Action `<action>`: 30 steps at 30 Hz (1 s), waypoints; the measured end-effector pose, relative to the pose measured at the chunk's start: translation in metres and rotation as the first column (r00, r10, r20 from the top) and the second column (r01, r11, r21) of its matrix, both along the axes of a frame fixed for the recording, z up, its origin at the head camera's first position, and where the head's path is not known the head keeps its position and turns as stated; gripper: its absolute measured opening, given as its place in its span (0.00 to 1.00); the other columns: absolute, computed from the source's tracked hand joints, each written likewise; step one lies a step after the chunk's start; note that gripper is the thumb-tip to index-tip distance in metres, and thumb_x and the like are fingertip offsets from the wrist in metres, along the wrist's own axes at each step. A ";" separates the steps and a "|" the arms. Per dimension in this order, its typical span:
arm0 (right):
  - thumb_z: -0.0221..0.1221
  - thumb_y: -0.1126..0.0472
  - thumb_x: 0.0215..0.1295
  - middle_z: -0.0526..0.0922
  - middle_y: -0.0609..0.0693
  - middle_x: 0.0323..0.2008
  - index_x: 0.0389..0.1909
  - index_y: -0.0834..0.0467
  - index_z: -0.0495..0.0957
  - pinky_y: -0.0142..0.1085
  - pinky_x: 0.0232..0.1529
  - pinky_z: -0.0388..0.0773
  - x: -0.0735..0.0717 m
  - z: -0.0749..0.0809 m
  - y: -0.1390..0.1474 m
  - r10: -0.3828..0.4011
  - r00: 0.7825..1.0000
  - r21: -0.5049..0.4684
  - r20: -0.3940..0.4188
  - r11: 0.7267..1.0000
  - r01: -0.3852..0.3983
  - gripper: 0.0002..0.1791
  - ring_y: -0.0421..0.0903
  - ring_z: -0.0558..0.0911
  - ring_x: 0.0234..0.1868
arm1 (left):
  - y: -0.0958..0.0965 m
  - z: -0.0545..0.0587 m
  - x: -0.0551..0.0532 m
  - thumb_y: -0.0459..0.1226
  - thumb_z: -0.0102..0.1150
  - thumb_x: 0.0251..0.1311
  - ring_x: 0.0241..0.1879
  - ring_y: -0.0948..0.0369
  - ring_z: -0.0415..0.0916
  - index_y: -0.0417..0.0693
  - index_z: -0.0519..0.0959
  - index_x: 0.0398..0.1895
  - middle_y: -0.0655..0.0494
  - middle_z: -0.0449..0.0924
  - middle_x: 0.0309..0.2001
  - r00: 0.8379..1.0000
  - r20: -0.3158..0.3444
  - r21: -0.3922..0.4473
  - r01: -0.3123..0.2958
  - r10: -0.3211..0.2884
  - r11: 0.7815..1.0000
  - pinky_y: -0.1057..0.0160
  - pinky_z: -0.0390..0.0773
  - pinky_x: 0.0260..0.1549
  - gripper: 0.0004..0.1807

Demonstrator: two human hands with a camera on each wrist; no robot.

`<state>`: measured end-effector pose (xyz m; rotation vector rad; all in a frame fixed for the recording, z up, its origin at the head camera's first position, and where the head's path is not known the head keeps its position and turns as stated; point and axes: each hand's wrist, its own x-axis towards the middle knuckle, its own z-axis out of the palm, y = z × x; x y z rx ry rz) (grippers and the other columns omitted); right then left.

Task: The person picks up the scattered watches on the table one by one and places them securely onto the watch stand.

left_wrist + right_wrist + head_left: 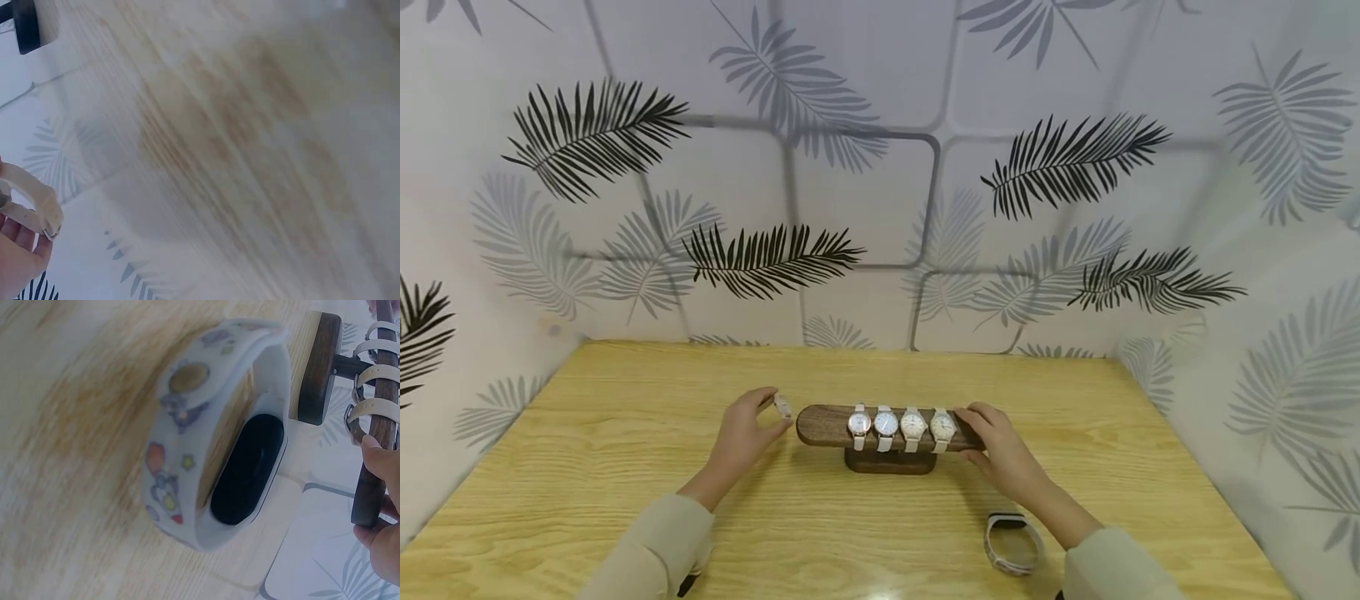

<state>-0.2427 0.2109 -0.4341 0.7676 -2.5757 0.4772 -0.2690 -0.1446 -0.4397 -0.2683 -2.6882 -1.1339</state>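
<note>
A dark wooden watch stand [822,427] has a long rounded bar on a short base [891,463]. Several watches with pale straps are wrapped round the bar, among them a gold-rimmed watch [859,424] nearest the left end. My right hand [1011,458] grips the bar's right end, thumb and fingers on opposite sides, as the right wrist view also shows. Just off the left end, my left hand [741,437] holds another watch [782,406] between thumb and fingers. In the left wrist view, this watch's cream strap [32,190] forms a loop; its dial is mostly hidden.
A white smart band [169,456] with cartoon prints and a black screen stands on the wooden table [820,533], near my right forearm. Behind the table's far edge rises a leaf-patterned wall [865,208].
</note>
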 end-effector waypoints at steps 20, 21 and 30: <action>0.68 0.68 0.48 0.73 0.61 0.51 0.55 0.65 0.72 0.48 0.49 0.76 0.002 0.003 -0.001 -0.029 0.999 -0.014 0.036 0.999 0.029 0.30 0.59 0.73 0.53 | 0.017 0.012 0.037 0.33 0.72 0.43 0.42 0.53 0.78 0.37 0.76 0.50 0.45 0.79 0.45 0.947 -0.320 0.082 0.049 -0.020 0.995 0.60 0.79 0.32 0.27; 0.68 0.68 0.48 0.73 0.61 0.51 0.55 0.66 0.71 0.49 0.49 0.75 0.003 0.003 -0.001 -0.030 0.999 -0.014 0.028 0.999 0.031 0.31 0.59 0.73 0.53 | 0.019 0.012 0.038 0.33 0.72 0.42 0.42 0.54 0.78 0.37 0.76 0.50 0.46 0.80 0.44 0.943 -0.332 0.085 0.056 -0.025 0.995 0.60 0.79 0.32 0.27; 0.64 0.74 0.50 0.78 0.59 0.46 0.48 0.69 0.76 0.44 0.44 0.78 0.021 0.008 -0.023 0.088 0.986 -0.268 -0.144 0.955 -0.124 0.21 0.54 0.77 0.47 | 0.045 0.011 0.054 0.32 0.74 0.38 0.41 0.56 0.78 0.37 0.76 0.47 0.49 0.80 0.42 0.910 -0.397 0.093 0.168 -0.118 0.981 0.59 0.81 0.39 0.28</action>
